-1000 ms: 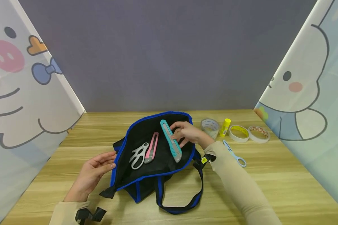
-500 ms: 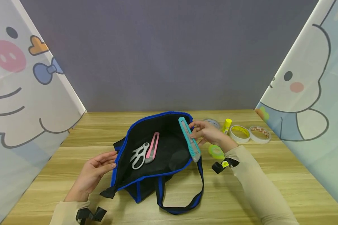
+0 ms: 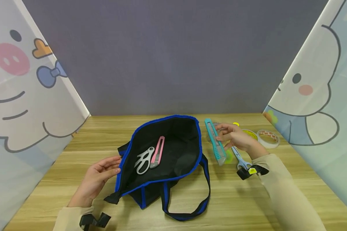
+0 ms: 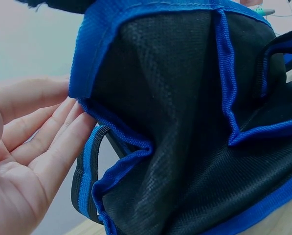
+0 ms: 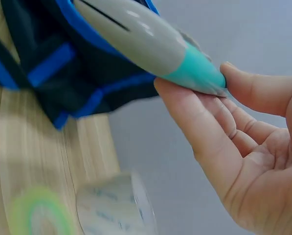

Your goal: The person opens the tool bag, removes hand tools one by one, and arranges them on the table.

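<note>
A black bag with blue trim [image 3: 180,154] lies on the table with its mouth held wide. My left hand [image 3: 96,178] pinches the trim at the bag's left side; the left wrist view shows thumb and fingertips meeting at the blue edge [image 4: 84,58]. Inside the bag are grey-handled scissors [image 3: 143,162] and a pink box cutter [image 3: 157,153], side by side. Just right of the bag, above the table, my right hand [image 3: 238,137] holds a teal box cutter [image 3: 215,141] between thumb and fingers. Its grey end [image 5: 141,36] shows large in the right wrist view.
Blue scissors [image 3: 240,158] lie beneath the right hand. White tape rolls, one with a patterned core [image 3: 268,138], stand farther right. A yellow cap [image 3: 236,124] shows behind the hand. Clear tape [image 5: 114,205] and green tape [image 5: 40,215] are nearby. The bag's strap [image 3: 188,216] loops toward the front.
My right hand has carried the teal box cutter rightward, from over the bag's inside, across its rim, to beside it. The left hand has stayed at the bag's edge.
</note>
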`<state>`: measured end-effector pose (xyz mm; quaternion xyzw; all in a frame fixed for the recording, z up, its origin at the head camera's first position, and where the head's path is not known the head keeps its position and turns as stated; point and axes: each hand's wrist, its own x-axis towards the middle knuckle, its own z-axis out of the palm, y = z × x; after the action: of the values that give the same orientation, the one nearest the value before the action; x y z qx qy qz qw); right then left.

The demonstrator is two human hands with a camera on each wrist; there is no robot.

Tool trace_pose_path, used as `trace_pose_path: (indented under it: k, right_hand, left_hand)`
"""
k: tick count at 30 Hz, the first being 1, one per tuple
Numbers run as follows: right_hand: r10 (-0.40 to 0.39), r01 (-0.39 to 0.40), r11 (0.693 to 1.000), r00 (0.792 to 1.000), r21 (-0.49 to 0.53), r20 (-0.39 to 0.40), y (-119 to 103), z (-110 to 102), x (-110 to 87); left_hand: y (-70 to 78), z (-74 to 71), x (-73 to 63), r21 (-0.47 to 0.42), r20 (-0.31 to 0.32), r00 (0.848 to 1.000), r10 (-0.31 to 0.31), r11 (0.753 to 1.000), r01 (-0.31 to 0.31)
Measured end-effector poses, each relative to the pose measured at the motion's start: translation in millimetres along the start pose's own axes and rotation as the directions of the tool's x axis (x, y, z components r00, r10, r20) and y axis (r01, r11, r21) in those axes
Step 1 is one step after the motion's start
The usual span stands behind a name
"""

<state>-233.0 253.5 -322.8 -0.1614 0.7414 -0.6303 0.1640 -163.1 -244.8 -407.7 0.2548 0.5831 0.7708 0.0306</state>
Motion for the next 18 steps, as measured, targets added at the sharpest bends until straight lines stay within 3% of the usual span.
trace_pose_path:
  k: [12, 18]
  right_hand:
    - [0.043, -0.047, 0.997, 0.996, -0.06, -0.075, 20, -49, -35.6]
    - [0.119, -0.133, 0.984, 0.986, -0.115, -0.118, 32, -69, -52.9]
  left_hand:
    - [0.2, 1.1, 1.1, 0.024, -0.019, 1.0, -0.01, 1.0, 0.011]
    - [-0.2, 1.3, 0.1, 0.019, -0.012, 1.0, -0.004, 1.0, 0.004]
